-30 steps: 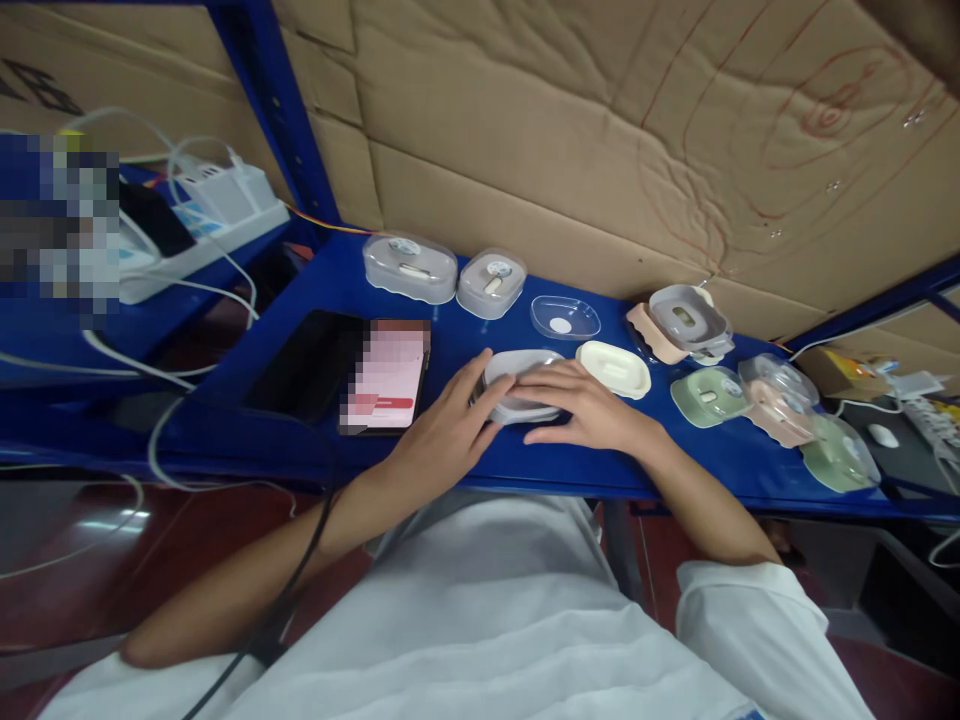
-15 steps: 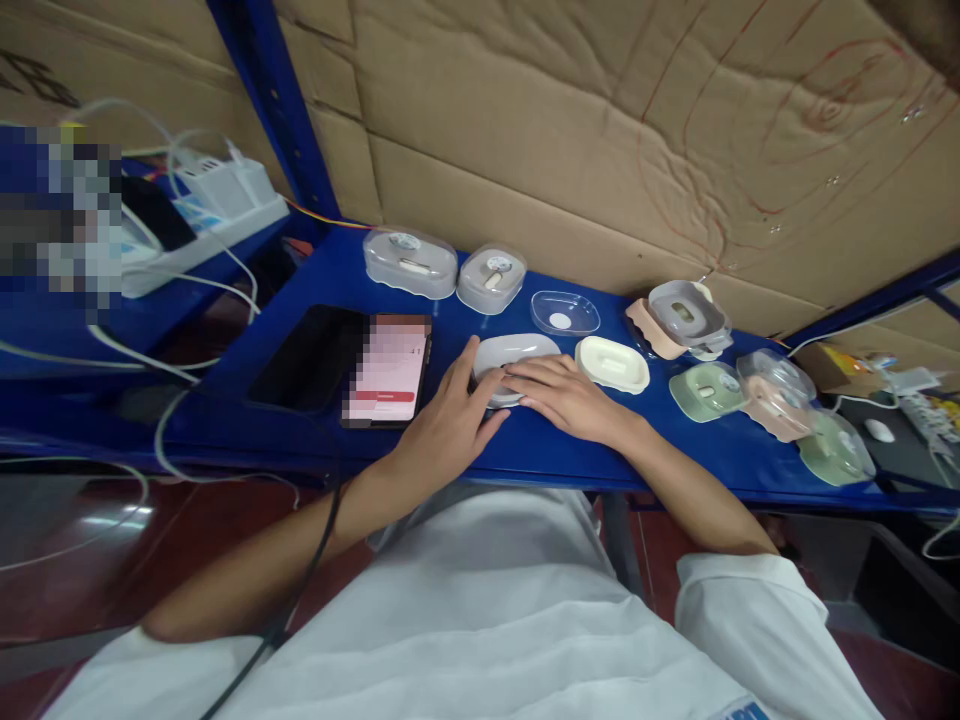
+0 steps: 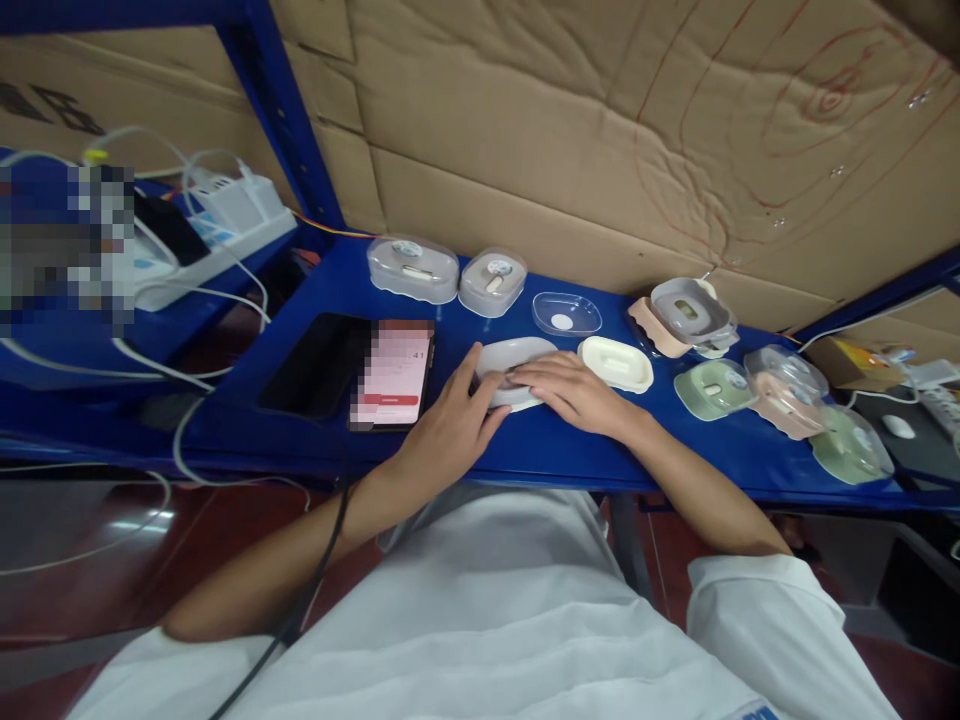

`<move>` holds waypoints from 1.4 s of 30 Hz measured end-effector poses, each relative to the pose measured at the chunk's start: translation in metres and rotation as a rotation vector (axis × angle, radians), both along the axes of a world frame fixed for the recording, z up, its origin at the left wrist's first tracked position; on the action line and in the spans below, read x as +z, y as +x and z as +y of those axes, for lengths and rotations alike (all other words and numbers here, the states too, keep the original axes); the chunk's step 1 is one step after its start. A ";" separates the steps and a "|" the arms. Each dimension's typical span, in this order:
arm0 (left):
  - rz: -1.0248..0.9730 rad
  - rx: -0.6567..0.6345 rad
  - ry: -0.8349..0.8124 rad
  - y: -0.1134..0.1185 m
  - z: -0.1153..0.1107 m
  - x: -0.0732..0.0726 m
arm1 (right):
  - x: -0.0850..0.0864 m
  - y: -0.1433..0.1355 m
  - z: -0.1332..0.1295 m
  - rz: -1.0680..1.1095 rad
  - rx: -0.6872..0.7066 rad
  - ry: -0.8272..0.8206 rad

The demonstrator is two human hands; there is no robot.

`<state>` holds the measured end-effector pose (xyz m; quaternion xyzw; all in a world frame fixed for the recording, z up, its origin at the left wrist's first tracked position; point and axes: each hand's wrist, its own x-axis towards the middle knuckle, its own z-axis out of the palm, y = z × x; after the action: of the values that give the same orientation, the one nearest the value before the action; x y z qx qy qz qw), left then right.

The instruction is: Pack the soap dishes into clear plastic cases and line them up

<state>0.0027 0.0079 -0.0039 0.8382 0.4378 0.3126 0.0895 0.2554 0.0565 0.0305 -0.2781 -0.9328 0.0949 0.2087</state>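
On the blue surface (image 3: 555,455), a shallow grey dish (image 3: 517,354) sits in front of the person, with both hands on it. The left hand (image 3: 450,425) touches its left side, the thumb spread away from the forefinger along the near edge. The right hand (image 3: 581,392) reaches over its right part, fingers lying close together and meeting the left fingers above the dish. Whether either hand is clamped on it, I cannot tell; the undersides of the fingers are hidden. A pale edge shows beneath the dish's near side. Just right of the dish is a cream oval tray (image 3: 615,365), with a clear lid (image 3: 567,314) behind. Two lidded grey boxes (image 3: 412,272) stand near the cardboard wall (image 3: 487,130). A lit phone (image 3: 397,375) lies left of the left hand. Farther right are stacked pink and grey containers (image 3: 690,310) and lidded green and pink boxes (image 3: 712,392).
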 end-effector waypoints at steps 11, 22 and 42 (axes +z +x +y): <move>0.013 -0.083 0.086 -0.003 0.001 -0.003 | 0.005 0.023 0.016 0.060 -0.212 0.043; -0.026 -0.062 0.093 -0.001 0.000 -0.002 | 0.011 0.032 0.028 0.430 -0.416 -0.131; -0.028 -0.050 0.030 -0.001 0.001 -0.007 | 0.033 0.036 0.001 0.002 -0.274 -0.018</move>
<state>0.0016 0.0089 -0.0112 0.8458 0.4105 0.3284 0.0908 0.2916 0.0577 0.0640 -0.4044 -0.8850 0.0741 0.2184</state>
